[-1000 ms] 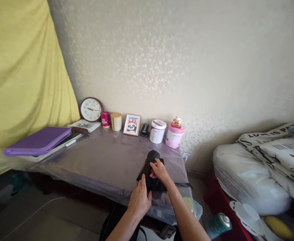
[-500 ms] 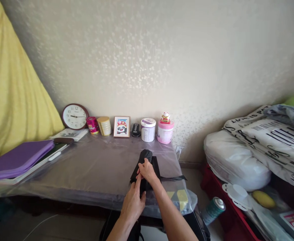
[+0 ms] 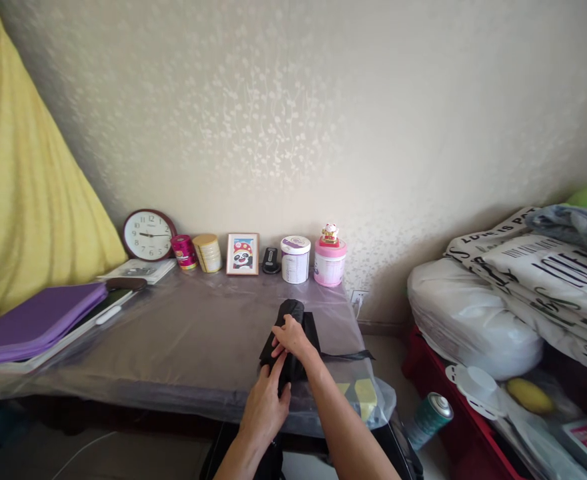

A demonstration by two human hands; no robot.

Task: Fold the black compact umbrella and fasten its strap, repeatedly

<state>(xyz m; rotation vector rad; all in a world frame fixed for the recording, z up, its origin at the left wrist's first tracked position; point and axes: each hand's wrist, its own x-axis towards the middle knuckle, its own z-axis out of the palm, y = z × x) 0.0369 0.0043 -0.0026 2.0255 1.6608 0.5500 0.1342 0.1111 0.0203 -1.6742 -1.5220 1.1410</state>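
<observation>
Wall: patterned, behind the table.
Table [image 3: 188, 333]: covered in clear plastic; bears the roll near its front edge, right of centre, with a row of tubs and a framed picture [image 3: 243, 255] along the back.
Roll [image 3: 292, 308]: black, seemingly soft, lying lengthwise away from the person, partly hidden by both hands.
Step in hand: judged to be close handling of the roll on the table; a further move calls for steady, light pressure, as loose material could slip or open out.
Left hand [image 3: 265, 405]: at the near end of the roll; fingers extended forward, thumb parted from them at moderate width, fingertips close to the right hand.
Right hand [image 3: 293, 338]: over the roll; fingers bent and narrowly spaced, touching its top; whether they pinch it cannot be told.
Strap [image 3: 348, 356]: black, thin, trailing right from beside the roll.
</observation>
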